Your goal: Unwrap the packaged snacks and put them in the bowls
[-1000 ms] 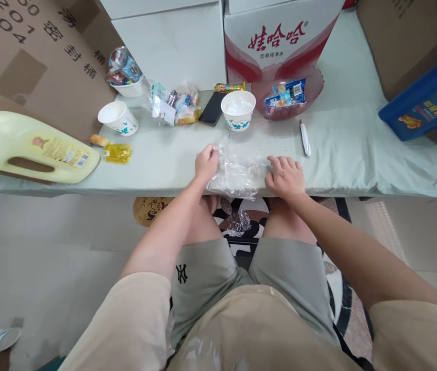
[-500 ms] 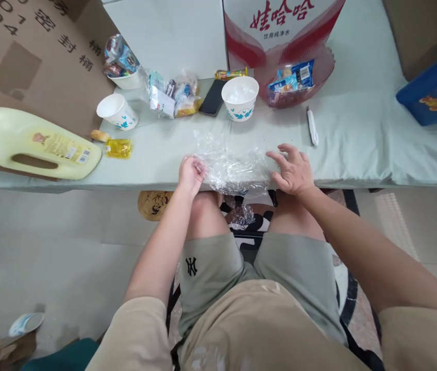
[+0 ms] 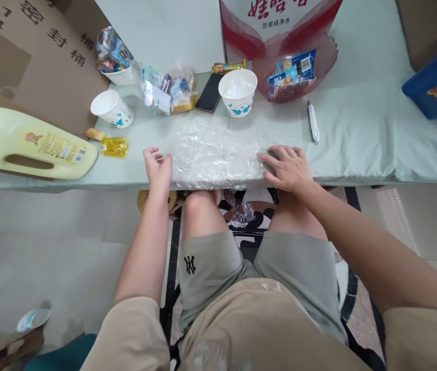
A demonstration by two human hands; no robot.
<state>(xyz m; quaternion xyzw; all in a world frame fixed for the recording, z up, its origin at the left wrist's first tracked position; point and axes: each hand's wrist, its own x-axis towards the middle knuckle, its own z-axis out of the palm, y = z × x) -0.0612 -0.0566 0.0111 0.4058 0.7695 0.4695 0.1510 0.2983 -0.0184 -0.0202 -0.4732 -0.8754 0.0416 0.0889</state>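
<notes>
Tablecloth (image 3: 361, 139) bears plastic film (image 3: 218, 154) running left to right.

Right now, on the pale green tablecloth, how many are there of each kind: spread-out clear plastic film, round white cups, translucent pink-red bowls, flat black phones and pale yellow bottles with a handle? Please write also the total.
Spread-out clear plastic film: 1
Round white cups: 3
Translucent pink-red bowl: 1
Flat black phone: 1
Pale yellow bottle: 1
Total: 7
</notes>
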